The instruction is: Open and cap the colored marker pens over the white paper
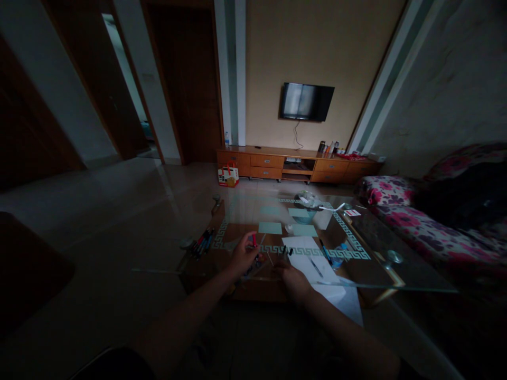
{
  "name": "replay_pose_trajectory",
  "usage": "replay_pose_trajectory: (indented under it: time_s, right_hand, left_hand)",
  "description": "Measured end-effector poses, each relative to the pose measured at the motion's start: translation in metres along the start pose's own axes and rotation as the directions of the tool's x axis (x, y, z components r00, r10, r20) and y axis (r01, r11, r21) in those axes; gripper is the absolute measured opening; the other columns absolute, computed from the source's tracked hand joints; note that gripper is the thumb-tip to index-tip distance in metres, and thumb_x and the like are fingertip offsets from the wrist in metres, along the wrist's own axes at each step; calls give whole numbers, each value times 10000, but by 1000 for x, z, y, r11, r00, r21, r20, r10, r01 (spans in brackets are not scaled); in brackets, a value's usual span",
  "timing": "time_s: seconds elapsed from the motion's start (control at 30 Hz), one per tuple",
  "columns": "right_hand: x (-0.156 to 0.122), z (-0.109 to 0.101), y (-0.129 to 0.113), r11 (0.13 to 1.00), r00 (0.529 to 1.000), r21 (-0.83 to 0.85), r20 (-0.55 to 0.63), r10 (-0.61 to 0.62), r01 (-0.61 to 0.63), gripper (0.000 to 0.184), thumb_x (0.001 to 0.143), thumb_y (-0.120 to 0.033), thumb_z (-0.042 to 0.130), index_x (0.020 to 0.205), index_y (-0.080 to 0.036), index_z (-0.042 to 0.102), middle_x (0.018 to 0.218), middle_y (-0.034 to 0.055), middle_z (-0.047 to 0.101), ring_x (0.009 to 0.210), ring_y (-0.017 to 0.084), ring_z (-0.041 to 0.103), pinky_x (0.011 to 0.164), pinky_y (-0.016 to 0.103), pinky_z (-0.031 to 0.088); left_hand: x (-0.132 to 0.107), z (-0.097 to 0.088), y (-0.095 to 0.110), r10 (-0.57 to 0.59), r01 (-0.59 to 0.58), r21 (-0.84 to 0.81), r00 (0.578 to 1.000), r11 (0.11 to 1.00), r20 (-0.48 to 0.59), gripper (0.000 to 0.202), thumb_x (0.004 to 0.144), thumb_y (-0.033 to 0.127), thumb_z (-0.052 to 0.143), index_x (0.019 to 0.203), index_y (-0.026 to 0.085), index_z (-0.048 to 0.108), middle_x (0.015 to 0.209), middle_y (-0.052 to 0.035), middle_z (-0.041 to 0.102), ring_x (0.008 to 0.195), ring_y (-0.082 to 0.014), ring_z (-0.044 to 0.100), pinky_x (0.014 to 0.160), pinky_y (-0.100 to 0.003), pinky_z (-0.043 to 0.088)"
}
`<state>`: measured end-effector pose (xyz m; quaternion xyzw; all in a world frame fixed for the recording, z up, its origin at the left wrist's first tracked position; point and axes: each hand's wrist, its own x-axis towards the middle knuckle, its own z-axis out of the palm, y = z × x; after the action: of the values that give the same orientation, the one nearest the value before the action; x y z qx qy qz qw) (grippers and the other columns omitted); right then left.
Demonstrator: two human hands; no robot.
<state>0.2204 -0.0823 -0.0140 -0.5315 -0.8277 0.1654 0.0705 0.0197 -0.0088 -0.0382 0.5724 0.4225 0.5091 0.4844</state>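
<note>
My left hand (243,254) is above the near edge of the glass table, its thumb and fingers closed on a small red pen part (254,239), perhaps a cap. Lower and to the right, my right hand (293,281) hovers by the table edge with its fingers curled; what they hold, if anything, is too dark to make out. Small dark pieces (259,258) lie between the two hands. Two short black pieces (287,250) are just beyond my right hand, beside white paper (298,244). A pen (316,267) rests on that paper.
Several pens (203,244) lie bunched at the left of the glass table (415,274). Toward the right stand a clear bottle (337,256) and another pen (325,252). A plastic bag (308,199) sits at the far side. A flowered sofa (420,221) flanks the right.
</note>
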Motion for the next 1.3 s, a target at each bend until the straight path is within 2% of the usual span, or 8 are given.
replay_pose_trajectory:
  time_s: [0.27,0.8,0.97,1.3]
  right_hand:
    - [3,2,1,999,1000,-34,3,-4,4,400,821,-14,473,1100,-197,693,1180,105,634,1077,206,623,919,267,457]
    - [1,-1,-2,998,999,-59,-21,-33,31,261,853,-86,505,950,-194,722,1084,95,654,1029,212,625,873,271,472]
    - [0,-2,-3,998,998,-33,-17,-55,54,234,841,-116,562,985,-205,723,1134,89,646,1097,219,597,927,282,454]
    - [3,6,1,995,992,8,-74,-102,103,208,916,-190,523,1002,-215,711,1126,70,650,962,181,636,820,251,469]
  left_hand:
    - [0,0,1,12,-12,5,1000,1000,-4,508,827,291,653,1299,230,475,948,-29,640,616,-119,679,572,-226,525]
    - [1,-1,-1,2,-2,-14,1000,1000,4,515,824,313,661,1297,241,470,951,-32,635,615,-112,673,564,-213,515]
    - [1,-2,-2,1,-1,-13,1000,1000,-2,531,815,333,676,1298,238,476,957,-35,640,619,-113,675,570,-212,516]
    - [1,-2,1,21,-21,8,1000,1000,-8,505,820,301,664,1287,234,485,955,-32,636,616,-122,682,566,-216,512]
